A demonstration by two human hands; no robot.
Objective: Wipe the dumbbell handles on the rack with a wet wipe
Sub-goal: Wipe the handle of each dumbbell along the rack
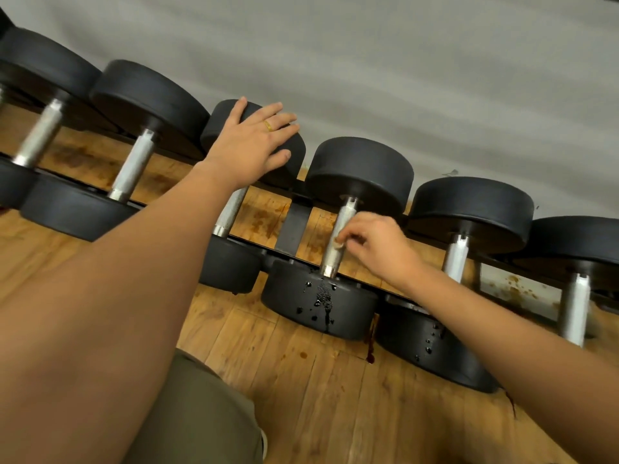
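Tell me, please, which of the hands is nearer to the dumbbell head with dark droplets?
Right. The right hand pinches a wipe on the handle just above the wet head; the left hand rests flat on the neighbouring dumbbell's far head, farther away.

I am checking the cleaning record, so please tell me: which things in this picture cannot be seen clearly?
1. Wet wipe: head view; fingers of the right hand cover all but a small scrap.
2. Neighbouring handle: head view; the wrist of the left hand hides its top.
3. Far-left dumbbell head: cut off by the left edge.
4. Rightmost handle: blurred; its dumbbell runs past the right edge.
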